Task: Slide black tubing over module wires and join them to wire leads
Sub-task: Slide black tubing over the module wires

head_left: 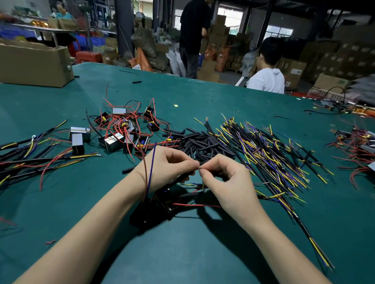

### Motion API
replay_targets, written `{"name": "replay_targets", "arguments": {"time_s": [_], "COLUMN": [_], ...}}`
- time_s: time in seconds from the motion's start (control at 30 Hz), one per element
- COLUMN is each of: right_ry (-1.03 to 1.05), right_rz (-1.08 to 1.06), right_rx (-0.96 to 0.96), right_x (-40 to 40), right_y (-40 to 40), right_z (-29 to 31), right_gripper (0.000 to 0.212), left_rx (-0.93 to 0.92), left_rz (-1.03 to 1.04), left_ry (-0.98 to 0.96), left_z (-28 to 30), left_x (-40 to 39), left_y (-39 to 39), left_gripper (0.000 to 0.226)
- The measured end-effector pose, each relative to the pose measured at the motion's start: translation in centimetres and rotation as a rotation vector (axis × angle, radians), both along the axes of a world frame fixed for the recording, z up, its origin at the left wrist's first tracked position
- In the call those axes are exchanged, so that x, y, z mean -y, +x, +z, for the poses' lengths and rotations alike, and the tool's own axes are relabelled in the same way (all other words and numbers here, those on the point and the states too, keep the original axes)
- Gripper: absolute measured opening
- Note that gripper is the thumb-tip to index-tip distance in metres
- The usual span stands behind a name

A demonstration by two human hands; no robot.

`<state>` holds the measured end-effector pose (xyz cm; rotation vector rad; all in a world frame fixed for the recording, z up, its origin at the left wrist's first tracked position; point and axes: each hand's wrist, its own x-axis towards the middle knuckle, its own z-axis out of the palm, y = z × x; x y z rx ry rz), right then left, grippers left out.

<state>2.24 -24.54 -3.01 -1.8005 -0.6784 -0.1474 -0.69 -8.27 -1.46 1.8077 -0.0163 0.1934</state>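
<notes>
My left hand (170, 164) and my right hand (226, 178) meet fingertip to fingertip above the green table (176, 250). Both pinch thin wire ends at one small spot, next to a short black tube (205, 162). A blue wire (151, 168) and a red wire (145, 174) arc up over my left wrist. Under my hands lies a dark module (166, 202), partly hidden, with a red wire (192, 205) running right. A heap of black tubing pieces (201, 142) lies just beyond my hands.
Wire leads (268, 154) with yellow and blue cores fan out to the right. Modules with red wires (126, 127) sit at centre left, joined cables (18, 154) at far left, more modules (364, 149) at far right. A cardboard box (30, 64) stands back left. People stand beyond the table.
</notes>
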Motion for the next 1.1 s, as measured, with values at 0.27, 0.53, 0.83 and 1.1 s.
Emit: {"name": "replay_targets", "arguments": {"time_s": [0.27,0.53,0.83,1.1], "right_ry": [-0.257,-0.294,-0.283,-0.328], "right_rz": [-0.132,-0.175,-0.031,0.094], "right_rx": [0.503,0.56,0.464,0.441], "right_x": [0.0,0.0,0.5,1.2], "right_y": [-0.4,-0.2,0.2,0.7], "right_z": [0.0,-0.2,0.1,0.4], "right_gripper": [0.008,0.009,0.006,0.007], "left_rx": [-0.106,-0.043,-0.086,-0.142], "left_rz": [-0.02,-0.082,-0.177,-0.2], "left_ry": [-0.122,0.131,0.255,0.236], "left_z": [0.2,0.5,0.3,0.3], "left_x": [0.4,0.1,-0.6,0.0], "left_y": [-0.1,-0.3,-0.2,-0.3], "left_gripper": [0.017,0.026,0.014,0.026]}}
